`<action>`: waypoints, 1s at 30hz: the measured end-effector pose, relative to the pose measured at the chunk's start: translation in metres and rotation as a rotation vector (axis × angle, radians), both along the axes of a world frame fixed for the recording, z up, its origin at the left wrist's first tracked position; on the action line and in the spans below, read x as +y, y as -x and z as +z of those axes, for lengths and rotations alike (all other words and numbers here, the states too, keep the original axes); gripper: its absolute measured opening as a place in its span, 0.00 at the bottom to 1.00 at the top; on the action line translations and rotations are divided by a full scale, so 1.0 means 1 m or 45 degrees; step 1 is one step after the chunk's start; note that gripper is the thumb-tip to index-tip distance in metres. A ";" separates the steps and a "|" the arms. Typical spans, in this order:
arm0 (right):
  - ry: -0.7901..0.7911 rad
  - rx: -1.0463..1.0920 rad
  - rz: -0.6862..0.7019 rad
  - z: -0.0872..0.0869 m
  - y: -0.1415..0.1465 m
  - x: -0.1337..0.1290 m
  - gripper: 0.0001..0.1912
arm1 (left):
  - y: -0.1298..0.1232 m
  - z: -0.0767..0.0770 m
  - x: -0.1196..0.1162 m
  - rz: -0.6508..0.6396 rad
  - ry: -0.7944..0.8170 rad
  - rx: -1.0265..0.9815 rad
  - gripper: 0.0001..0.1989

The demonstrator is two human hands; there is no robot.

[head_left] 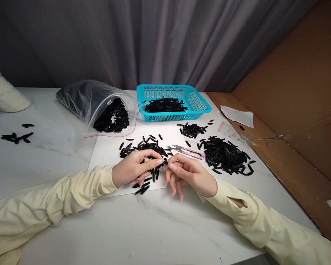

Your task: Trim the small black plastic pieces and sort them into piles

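Left hand point(135, 167): thumb and forefinger pinched shut on the near end of a small black piece point(165, 162), other fingers curled loosely beneath.
Right hand point(191, 175): thumb and forefinger closed on the same piece from the other side, remaining fingers hanging down, slightly spread.
Black piece: held between the two sets of fingertips, above the white sheet point(106, 154); mostly hidden by them.
Centre pile point(143, 147): similar black pieces scattered on the sheet, behind and under the left hand.
Snips point(190, 151): pink-handled, lying just beyond the right hand, blades pointing left.
Right pile point(226, 156): a thicker heap beside the snips' handles.
Small pile point(193, 130): behind the snips, near the basket.
Basket point(200, 103): turquoise, at the back, holding more pieces.
Clear bag point(89, 101): left of the basket, mouth open, black pieces inside.
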State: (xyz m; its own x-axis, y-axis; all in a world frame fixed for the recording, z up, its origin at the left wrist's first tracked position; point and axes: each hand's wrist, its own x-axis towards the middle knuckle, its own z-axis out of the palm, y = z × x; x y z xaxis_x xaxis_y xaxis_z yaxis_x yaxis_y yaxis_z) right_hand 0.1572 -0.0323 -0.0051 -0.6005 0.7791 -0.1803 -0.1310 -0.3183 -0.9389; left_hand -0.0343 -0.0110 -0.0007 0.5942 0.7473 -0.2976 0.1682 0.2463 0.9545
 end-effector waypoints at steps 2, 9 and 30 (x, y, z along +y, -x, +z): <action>-0.033 -0.020 -0.015 0.000 0.000 -0.001 0.12 | 0.000 -0.001 0.000 -0.003 0.016 -0.011 0.10; -0.340 -0.279 -0.084 -0.004 -0.001 -0.005 0.10 | -0.001 -0.003 0.000 0.029 0.040 -0.040 0.11; -0.915 -0.721 -0.259 -0.001 -0.001 -0.010 0.06 | -0.003 0.001 -0.007 0.146 -0.055 0.050 0.10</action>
